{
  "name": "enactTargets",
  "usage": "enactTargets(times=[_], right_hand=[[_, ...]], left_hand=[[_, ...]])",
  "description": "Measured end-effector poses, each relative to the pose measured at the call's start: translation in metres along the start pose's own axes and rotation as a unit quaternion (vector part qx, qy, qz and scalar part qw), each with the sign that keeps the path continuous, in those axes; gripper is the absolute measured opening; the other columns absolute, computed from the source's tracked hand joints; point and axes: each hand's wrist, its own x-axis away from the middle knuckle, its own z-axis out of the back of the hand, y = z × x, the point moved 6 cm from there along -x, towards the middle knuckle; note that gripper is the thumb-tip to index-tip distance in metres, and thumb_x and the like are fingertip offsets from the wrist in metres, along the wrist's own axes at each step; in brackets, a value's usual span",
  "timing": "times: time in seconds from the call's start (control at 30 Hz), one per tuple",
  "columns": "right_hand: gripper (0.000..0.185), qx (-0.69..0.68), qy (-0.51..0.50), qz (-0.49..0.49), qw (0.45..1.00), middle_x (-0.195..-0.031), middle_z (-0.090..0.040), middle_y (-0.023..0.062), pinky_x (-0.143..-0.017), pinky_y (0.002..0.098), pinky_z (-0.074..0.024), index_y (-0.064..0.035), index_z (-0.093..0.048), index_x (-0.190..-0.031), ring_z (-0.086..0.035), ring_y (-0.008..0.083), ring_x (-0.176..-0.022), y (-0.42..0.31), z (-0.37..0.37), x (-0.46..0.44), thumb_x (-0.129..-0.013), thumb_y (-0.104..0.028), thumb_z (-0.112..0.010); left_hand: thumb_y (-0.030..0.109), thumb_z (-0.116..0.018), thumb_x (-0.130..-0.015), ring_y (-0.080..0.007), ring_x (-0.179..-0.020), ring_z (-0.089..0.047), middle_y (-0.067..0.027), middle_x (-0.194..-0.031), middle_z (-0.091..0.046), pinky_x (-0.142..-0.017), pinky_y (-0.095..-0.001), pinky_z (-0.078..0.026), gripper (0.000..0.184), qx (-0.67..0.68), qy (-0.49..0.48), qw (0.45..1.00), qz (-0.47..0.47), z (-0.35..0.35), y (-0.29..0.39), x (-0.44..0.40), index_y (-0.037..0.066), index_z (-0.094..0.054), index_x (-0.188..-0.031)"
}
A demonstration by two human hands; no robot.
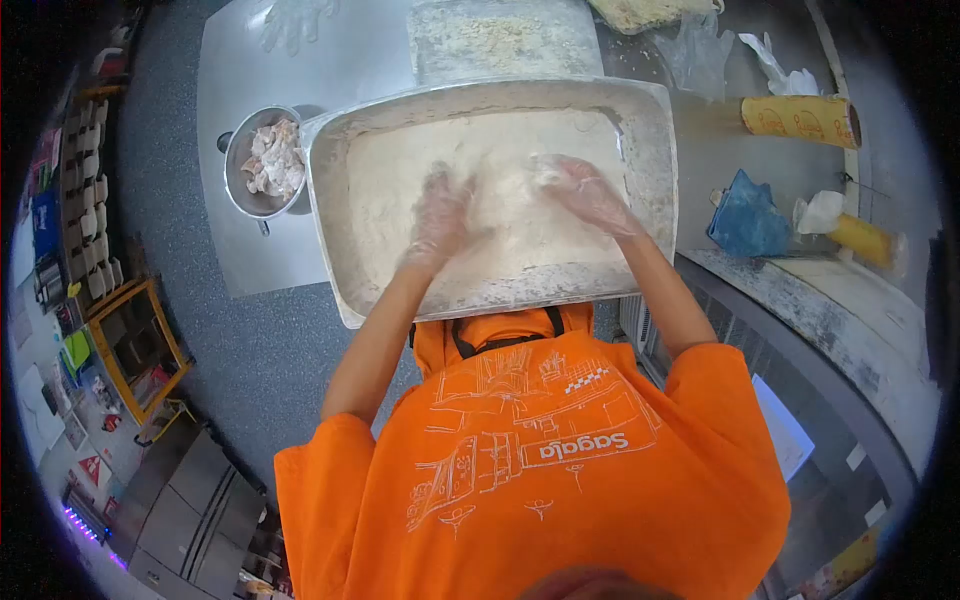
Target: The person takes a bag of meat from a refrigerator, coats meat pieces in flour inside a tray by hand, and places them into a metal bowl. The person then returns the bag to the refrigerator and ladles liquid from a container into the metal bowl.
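A large rectangular tub (655, 150) holds a wide layer of pale flour (390, 170). Both hands wear clear plastic gloves dusted with white and are over the flour. My left hand (443, 218) is left of the tub's middle, its fingers smeared by motion. To its right, my right hand (585, 190) points inward, with blurred fingertips near the flour. Whether either hand holds anything cannot be made out. Left of the tub, a round metal bowl (236, 175) contains flour-coated pieces (273, 160) that look like raw meat.
Behind the tub lies a floury tray (430, 45) with crumbs. Clear gloves (695, 55), a yellow roll (795, 118), a blue cloth or bag (748, 218) and another yellow roll (862, 240) lie at right. Another glove (292, 22) is at back left. Shelving stands far left.
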Motion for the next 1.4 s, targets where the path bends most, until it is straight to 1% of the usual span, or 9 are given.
enactTargets(times=[0.1, 0.2, 0.33, 0.53, 0.77, 0.87, 1.0, 1.27, 1.4], right_hand=[[0.045, 0.104, 0.055, 0.127, 0.985, -0.124, -0.064, 0.0180, -0.100, 0.0345, -0.0446, -0.0012, -0.059, -0.129, -0.057, 0.0280, -0.116, 0.074, -0.011, -0.002, -0.091, -0.026, -0.066], [0.043, -0.255, 0.028, 0.018, 0.966, -0.117, -0.064, 0.0158, -0.097, 0.0370, -0.0461, -0.0032, -0.059, -0.129, -0.058, 0.0284, -0.111, 0.105, -0.008, -0.001, -0.093, -0.026, -0.066], [0.029, 0.126, 0.078, 0.139, 0.979, -0.107, -0.065, 0.0157, -0.093, 0.0376, -0.0469, 0.0021, -0.064, -0.111, -0.059, 0.0300, -0.107, 0.092, -0.011, 0.016, -0.089, -0.015, -0.063], [0.038, -0.067, 0.164, 0.052, 0.983, -0.111, -0.064, 0.0166, -0.092, 0.0364, -0.0479, 0.0000, -0.060, -0.119, -0.059, 0.0310, -0.106, 0.052, -0.014, 0.029, -0.085, -0.014, -0.068], [0.032, 0.311, 0.104, 0.252, 0.910, -0.106, -0.066, 0.0165, -0.090, 0.0361, -0.0494, -0.0025, -0.061, -0.120, -0.062, 0.0294, -0.102, 0.018, -0.058, 0.043, -0.090, -0.014, -0.065], [0.026, -0.161, -0.015, 0.118, 0.980, -0.097, -0.066, 0.0153, -0.087, 0.0387, -0.0504, -0.0042, -0.063, -0.113, -0.063, 0.0288, -0.096, 0.039, -0.102, 0.037, -0.093, -0.020, -0.064], [0.029, 0.042, 0.080, -0.035, 0.995, -0.092, -0.067, 0.0160, -0.085, 0.0380, -0.0511, 0.0002, -0.066, -0.097, -0.065, 0.0272, -0.092, -0.039, -0.103, 0.031, -0.096, -0.029, -0.060], [0.028, 0.184, 0.123, -0.088, 0.971, -0.096, -0.069, 0.0209, -0.077, 0.0389, -0.0503, 0.0010, -0.068, -0.102, -0.067, 0.0311, -0.086, -0.134, -0.122, -0.020, -0.093, -0.026, -0.063], [0.027, 0.208, 0.169, -0.067, 0.961, -0.091, -0.067, 0.0211, -0.074, 0.0402, -0.0500, 0.0003, -0.067, -0.098, -0.065, 0.0344, -0.082, -0.164, -0.132, -0.034, -0.092, -0.026, -0.063]], left_hand=[[0.027, -0.062, -0.086, -0.0424, -0.107, -0.062, -0.0292, -0.132, -0.052, -0.083, -0.0424, -0.054, 0.050, -0.040, -0.104, 0.993, -0.030, -0.063, 0.014, 0.027, 0.008, -0.054, -0.132], [0.028, -0.064, -0.084, -0.0383, -0.103, -0.064, -0.0263, -0.119, -0.061, -0.079, -0.0430, -0.055, 0.044, 0.073, -0.222, 0.971, -0.059, -0.076, 0.019, 0.043, 0.005, -0.061, -0.121], [0.035, -0.064, -0.087, -0.0386, -0.092, -0.062, -0.0220, -0.103, -0.065, -0.079, -0.0452, -0.053, 0.036, 0.064, -0.419, 0.905, 0.020, -0.055, 0.020, 0.037, 0.007, -0.064, -0.111], [0.030, -0.067, -0.084, -0.0366, -0.079, -0.069, -0.0242, -0.080, -0.067, -0.073, -0.0478, -0.053, 0.032, 0.200, -0.130, 0.956, 0.172, 0.037, 0.016, -0.033, -0.001, -0.066, -0.080], [0.037, -0.065, -0.093, -0.0257, -0.136, -0.043, -0.0206, -0.143, -0.047, -0.110, -0.0339, -0.037, 0.067, 0.699, -0.079, 0.675, 0.222, 0.021, 0.037, -0.040, -0.001, -0.041, -0.142], [0.034, -0.058, -0.098, -0.0260, -0.143, -0.033, -0.0181, -0.153, -0.036, -0.116, -0.0337, -0.028, 0.066, 0.658, -0.093, 0.734, 0.141, 0.064, 0.042, -0.062, 0.000, -0.032, -0.149], [0.031, -0.054, -0.101, -0.0276, -0.137, -0.042, -0.0195, -0.145, -0.047, -0.113, -0.0375, -0.033, 0.052, 0.707, 0.078, 0.698, 0.082, 0.108, -0.009, -0.055, -0.002, -0.045, -0.140], [0.026, -0.056, -0.098, -0.0331, -0.112, -0.057, -0.0181, -0.116, -0.064, -0.101, -0.0416, -0.043, 0.032, 0.211, 0.336, 0.874, 0.281, 0.164, -0.281, 0.094, 0.003, -0.064, -0.117], [0.023, -0.063, -0.093, -0.0343, -0.106, -0.059, -0.0212, -0.107, -0.062, -0.098, -0.0442, -0.044, 0.032, 0.248, 0.253, 0.844, 0.404, 0.164, -0.322, 0.159, -0.002, -0.063, -0.114]])
